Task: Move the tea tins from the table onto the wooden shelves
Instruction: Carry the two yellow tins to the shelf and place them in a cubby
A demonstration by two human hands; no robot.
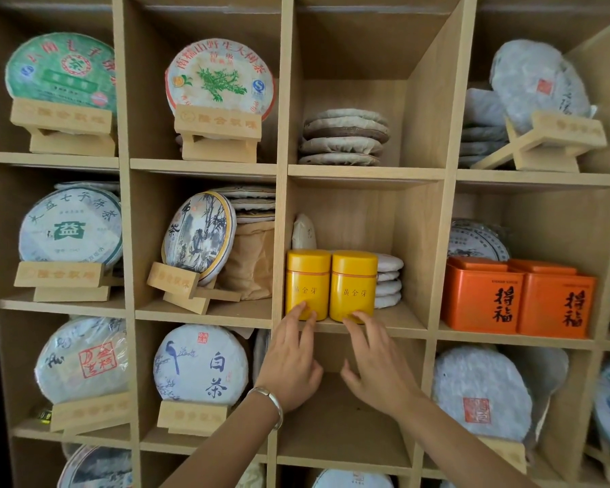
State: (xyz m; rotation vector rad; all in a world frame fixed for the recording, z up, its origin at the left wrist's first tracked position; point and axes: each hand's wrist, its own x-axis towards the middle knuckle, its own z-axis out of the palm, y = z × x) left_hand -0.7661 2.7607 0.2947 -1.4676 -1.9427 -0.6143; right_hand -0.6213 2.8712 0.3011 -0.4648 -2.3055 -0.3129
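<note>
With the two yellow tins (330, 286) upright side by side on the wooden shelf (384, 328), both hands' spread fingers (305, 313) touch their lower fronts, so nudging gently and evenly should seat them squarely without tipping.

Two yellow tins (330, 285), two orange tins (518, 299), two hands (289, 364).

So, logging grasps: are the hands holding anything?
Nothing is gripped. The left hand and right hand only touch fingertips to the yellow tins' lower fronts.
</note>
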